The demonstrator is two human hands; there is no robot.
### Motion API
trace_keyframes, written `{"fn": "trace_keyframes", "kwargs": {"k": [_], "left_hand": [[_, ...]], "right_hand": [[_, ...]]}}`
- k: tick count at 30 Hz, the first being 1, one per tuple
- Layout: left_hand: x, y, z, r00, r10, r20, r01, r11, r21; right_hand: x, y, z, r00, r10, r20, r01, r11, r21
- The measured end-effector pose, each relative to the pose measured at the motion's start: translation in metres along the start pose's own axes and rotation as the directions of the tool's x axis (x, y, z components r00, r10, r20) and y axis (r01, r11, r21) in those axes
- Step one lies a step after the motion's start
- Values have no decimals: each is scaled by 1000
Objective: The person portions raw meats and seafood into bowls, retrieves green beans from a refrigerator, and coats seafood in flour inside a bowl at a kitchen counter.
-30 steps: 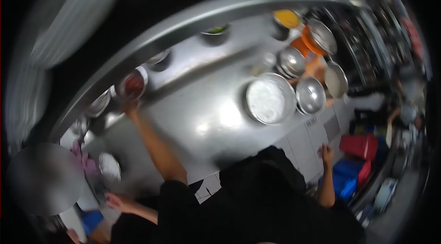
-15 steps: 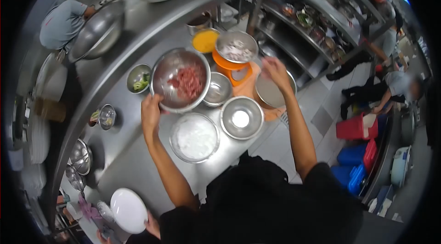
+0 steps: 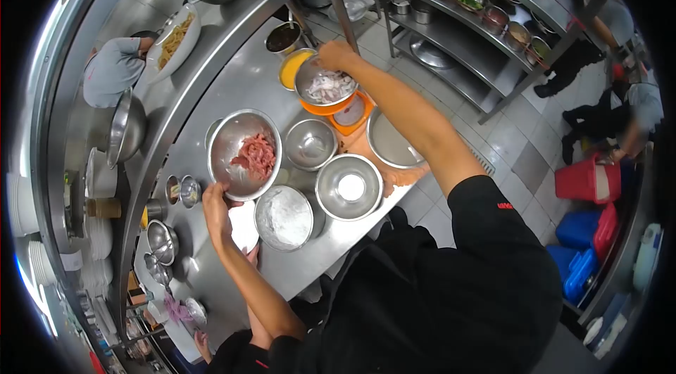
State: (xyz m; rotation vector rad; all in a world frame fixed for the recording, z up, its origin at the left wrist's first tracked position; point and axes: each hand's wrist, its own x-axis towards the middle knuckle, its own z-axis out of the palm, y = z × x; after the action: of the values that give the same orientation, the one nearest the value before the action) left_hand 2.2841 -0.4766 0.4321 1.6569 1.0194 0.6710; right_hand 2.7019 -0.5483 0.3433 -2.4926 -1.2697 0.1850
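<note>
My left hand [image 3: 217,211] is closed on the near rim of a large steel mixing bowl [image 3: 224,156], tilted slightly, with strips of raw red meat [image 3: 256,156] inside. At the far side, my right hand [image 3: 336,57] grips the rim of a steel bowl [image 3: 305,83]; its fingertips are partly hidden. Pale sliced pieces, squid-like, [image 3: 331,87] lie in that bowl. It rests on an orange kitchen scale [image 3: 361,119]. Between the two bowls stands a small steel bowl [image 3: 310,144]. Nearer me are a container of white powder [image 3: 284,218] and another steel bowl [image 3: 350,187].
A co-worker's arm [image 3: 257,328] at my left reaches in with a white plate [image 3: 243,225] beside the powder. Yellow liquid [image 3: 293,70] and a dark sauce pot [image 3: 283,37] stand at the back. A raised steel shelf [image 3: 158,142] edges the left; racks [image 3: 451,57] stand beyond.
My right hand has moved from above the right-hand pan to the bowl on the scale and taken its rim. The co-worker's white plate has come up beside the meat bowl. My view has shifted.
</note>
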Motion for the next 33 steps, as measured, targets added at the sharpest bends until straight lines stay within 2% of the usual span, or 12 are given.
{"fn": "trace_keyframes", "kwargs": {"k": [4, 7, 8, 10, 13, 15, 16, 18, 22, 28, 32, 33], "left_hand": [[-12, 6, -4, 998, -51, -22, 52, 998, 24], [-10, -5, -11, 995, -103, -19, 103, 994, 35], [-11, -5, -10, 992, -122, -20, 123, 992, 39], [-8, 0, -2, 986, -164, -33, 165, 985, 40], [11, 4, 15, 994, -113, 12, 113, 993, 21], [30, 2, 37, 995, -67, 72, 72, 995, -72], [44, -3, 49, 991, -60, 120, 73, 991, -114], [64, -3, 70, 980, -51, 191, 80, 986, -148], [86, 4, 106, 954, -86, 288, 167, 949, -269], [91, 11, 117, 942, -85, 324, 201, 917, -344], [92, 24, 120, 947, -76, 311, 174, 937, -303], [94, 31, 123, 951, -63, 304, 152, 948, -279]], "right_hand": [[27, 29, 32, 964, -119, -236, 193, 927, 321], [10, 25, 11, 909, -235, -344, 360, 858, 366], [4, 29, 6, 904, -255, -342, 376, 854, 359], [-13, 43, -3, 781, -578, -236, 607, 792, 71], [-51, 48, -18, 824, -419, -383, 449, 894, -12], [-59, 57, -11, 984, -32, -174, 57, 988, 142], [-61, 60, -4, 986, -29, -167, 52, 989, 136], [-66, 66, 6, 965, 86, 249, -229, 740, 632], [-87, 53, 3, 949, 297, 101, -283, 671, 685], [-92, 41, -1, 929, 360, 90, -317, 643, 697], [-96, 36, 21, 978, 191, 81, -177, 565, 806], [-97, 39, 24, 987, 155, 48, -139, 653, 745]]}}
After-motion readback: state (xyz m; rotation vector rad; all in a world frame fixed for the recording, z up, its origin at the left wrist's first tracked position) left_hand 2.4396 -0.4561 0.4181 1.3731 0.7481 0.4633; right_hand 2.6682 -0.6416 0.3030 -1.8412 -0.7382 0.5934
